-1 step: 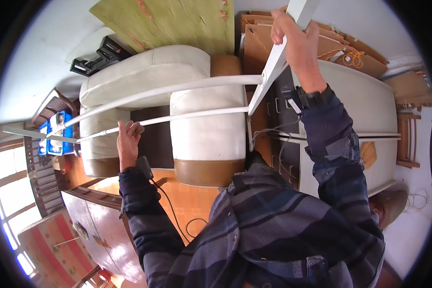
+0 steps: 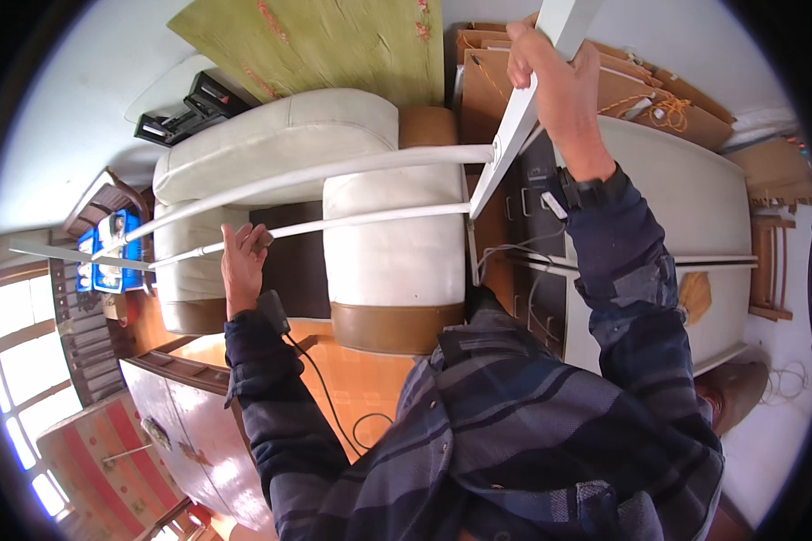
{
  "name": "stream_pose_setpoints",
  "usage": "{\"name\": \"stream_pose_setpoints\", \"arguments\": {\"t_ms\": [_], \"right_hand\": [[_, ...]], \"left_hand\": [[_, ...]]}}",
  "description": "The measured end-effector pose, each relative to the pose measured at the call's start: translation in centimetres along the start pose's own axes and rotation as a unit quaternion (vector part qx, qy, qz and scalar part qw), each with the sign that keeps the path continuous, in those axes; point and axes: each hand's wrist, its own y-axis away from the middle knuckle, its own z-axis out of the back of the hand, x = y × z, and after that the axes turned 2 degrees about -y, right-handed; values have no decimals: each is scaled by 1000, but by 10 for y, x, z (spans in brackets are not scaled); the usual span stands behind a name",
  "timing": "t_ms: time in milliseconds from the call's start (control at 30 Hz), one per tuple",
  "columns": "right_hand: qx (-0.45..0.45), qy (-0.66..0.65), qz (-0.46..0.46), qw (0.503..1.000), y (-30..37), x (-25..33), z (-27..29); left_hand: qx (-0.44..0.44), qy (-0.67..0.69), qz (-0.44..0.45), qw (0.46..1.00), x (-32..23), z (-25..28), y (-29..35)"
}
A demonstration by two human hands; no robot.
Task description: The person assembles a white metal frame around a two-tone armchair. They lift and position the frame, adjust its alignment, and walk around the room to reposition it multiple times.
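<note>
A white frame of two long rods spans the view from left to right. Its right end is a flat white bar (image 2: pixel 511 126), and my right hand (image 2: pixel 568 113) grips this bar high up, fingers wrapped round it. The upper rod (image 2: pixel 352 163) and the thinner lower rod (image 2: pixel 379 216) both meet the bar below that hand. My left hand (image 2: pixel 242 275) is at the lower rod, fingers loosely curled over it near a joint. Beyond it, at far left, the rods reach another flat end bar (image 2: pixel 50 253).
Behind the frame stands a cream sofa (image 2: pixel 280 140) with brown trim. Dark drawers and a pale cabinet top (image 2: pixel 658 198) lie at right, with flattened cardboard (image 2: pixel 514 81) behind. Blue crates (image 2: pixel 122 270) stand far left; a glossy table (image 2: pixel 185 406) is at lower left. Cables hang near both arms.
</note>
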Motion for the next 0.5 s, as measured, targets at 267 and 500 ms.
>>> {"name": "stream_pose_setpoints", "arguments": {"t_ms": [267,500], "right_hand": [[-21,-9,-15,1000,-41,-39,2],[-23,-97,-33,994,-55,-48,4]], "left_hand": [[25,223,43,974,-23,-48,-113],[-13,320,-13,947,-20,-75,-128]]}}
